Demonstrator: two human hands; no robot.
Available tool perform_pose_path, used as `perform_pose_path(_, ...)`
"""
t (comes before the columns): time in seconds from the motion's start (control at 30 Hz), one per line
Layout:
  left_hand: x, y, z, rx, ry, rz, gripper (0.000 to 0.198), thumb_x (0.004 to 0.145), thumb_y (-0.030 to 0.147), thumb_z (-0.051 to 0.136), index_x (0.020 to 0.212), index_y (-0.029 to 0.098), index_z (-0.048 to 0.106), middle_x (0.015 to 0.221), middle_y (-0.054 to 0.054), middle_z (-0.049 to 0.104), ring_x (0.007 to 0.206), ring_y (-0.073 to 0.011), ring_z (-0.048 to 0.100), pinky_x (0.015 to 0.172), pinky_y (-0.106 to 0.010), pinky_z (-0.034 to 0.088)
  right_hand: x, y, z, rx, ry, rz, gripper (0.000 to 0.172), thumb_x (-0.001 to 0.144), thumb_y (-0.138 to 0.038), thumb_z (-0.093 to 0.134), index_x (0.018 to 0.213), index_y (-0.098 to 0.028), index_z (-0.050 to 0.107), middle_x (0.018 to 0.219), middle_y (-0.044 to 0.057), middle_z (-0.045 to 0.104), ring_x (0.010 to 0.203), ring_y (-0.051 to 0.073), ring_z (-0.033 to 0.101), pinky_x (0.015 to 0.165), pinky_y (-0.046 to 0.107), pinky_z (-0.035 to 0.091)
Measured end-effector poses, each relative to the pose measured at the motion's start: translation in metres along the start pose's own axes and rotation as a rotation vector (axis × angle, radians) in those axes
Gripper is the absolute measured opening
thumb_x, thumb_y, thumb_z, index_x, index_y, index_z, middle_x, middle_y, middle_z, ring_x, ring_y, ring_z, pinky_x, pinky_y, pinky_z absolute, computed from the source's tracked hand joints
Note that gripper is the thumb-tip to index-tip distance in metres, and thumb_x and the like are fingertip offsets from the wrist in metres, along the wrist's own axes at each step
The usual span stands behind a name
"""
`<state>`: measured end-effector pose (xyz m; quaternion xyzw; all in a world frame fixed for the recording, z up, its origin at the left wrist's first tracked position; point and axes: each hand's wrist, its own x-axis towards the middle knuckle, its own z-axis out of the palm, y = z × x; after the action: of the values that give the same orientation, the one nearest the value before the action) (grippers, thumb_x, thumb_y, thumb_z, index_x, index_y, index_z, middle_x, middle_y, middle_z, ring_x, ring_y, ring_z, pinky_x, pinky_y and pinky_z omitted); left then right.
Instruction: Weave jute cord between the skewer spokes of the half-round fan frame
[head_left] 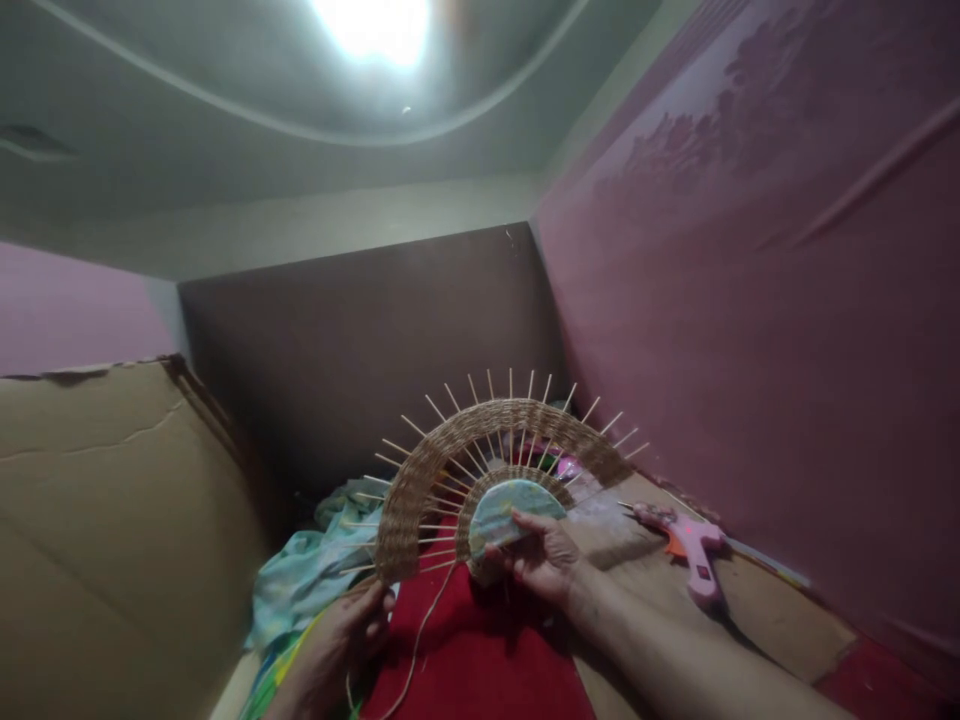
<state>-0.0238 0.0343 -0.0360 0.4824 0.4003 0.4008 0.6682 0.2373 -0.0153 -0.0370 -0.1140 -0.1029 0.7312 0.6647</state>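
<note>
A woven half-round fan (450, 440) of brown cord on thin wooden sticks stands upright, its stick ends poking out past the outer band. At its centre is a pale blue patterned half disc (506, 515), pinched between the thumb and fingers of my right hand (544, 560). My left hand (360, 620) is closed at the lower left end of the woven band, thumb and finger together on it. From the fan's lower edge a loose light cord (416, 650) hangs down in a curve toward my left hand.
A pink glue gun (697, 555) lies on a cardboard sheet (787, 610) at the right. Red cloth (480, 660) is below the fan. Crumpled light blue fabric (300, 575) lies at the left, beside a large cardboard panel (112, 540). A pink wall rises at the right.
</note>
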Motion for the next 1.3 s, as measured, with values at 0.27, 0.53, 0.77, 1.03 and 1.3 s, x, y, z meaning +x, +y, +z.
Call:
perform_pose_path(0.27, 0.0, -0.002, -0.002, -0.007, -0.019, 0.044, 0.032, 0.063, 0.04, 0.074, 0.061, 0.01, 0.062, 0.045, 0.004, 0.041, 0.039, -0.0029, 0.032, 0.04, -0.015, 0.025, -0.002, 0.0, 0.0, 0.014, 0.008, 0.015, 0.017, 0.067, -0.006, 0.064, 0.079, -0.014, 0.056, 0.074, 0.006, 0.068, 0.068, 0.02, 0.065, 0.061, 0.034, 0.054)
perform_pose_path(0.53, 0.006, -0.01, -0.01, 0.012, -0.053, 0.059, 0.033, 0.065, 0.042, 0.072, 0.063, 0.01, 0.063, 0.042, 0.005, 0.04, 0.038, -0.0038, 0.033, 0.041, -0.017, 0.027, 0.001, -0.002, -0.006, 0.002, 0.07, 0.008, 0.021, 0.068, -0.004, 0.063, 0.083, -0.015, 0.056, 0.07, 0.001, 0.067, 0.067, 0.018, 0.065, 0.06, 0.034, 0.054)
perform_pose_path(0.77, 0.003, -0.008, -0.004, -0.051, -0.043, 0.1, 0.028, 0.065, 0.035, 0.074, 0.066, 0.01, 0.062, 0.057, 0.0, 0.053, 0.041, -0.003, 0.035, 0.041, -0.018, 0.031, 0.0, -0.002, -0.007, -0.001, 0.091, -0.043, 0.022, 0.065, 0.0, 0.065, 0.078, -0.016, 0.056, 0.068, 0.0, 0.067, 0.066, 0.016, 0.064, 0.062, 0.035, 0.055)
perform_pose_path(1.03, 0.003, -0.007, -0.001, -0.002, -0.021, 0.133, 0.029, 0.065, 0.037, 0.073, 0.069, 0.011, 0.062, 0.062, -0.001, 0.056, 0.043, -0.0038, 0.038, 0.043, -0.019, 0.032, 0.002, -0.003, -0.008, 0.028, 0.122, -0.053, 0.023, 0.066, 0.004, 0.062, 0.079, -0.014, 0.055, 0.067, 0.0, 0.065, 0.065, 0.017, 0.063, 0.058, 0.033, 0.056)
perform_pose_path(1.3, -0.006, 0.003, 0.019, 0.042, 0.04, 0.165, 0.031, 0.064, 0.038, 0.073, 0.061, 0.009, 0.063, 0.056, -0.002, 0.054, 0.043, -0.0042, 0.039, 0.042, -0.017, 0.028, 0.007, -0.006, -0.009, 0.082, 0.195, -0.057, 0.028, 0.07, 0.007, 0.056, 0.085, -0.016, 0.054, 0.067, -0.002, 0.062, 0.063, 0.013, 0.062, 0.057, 0.029, 0.057)
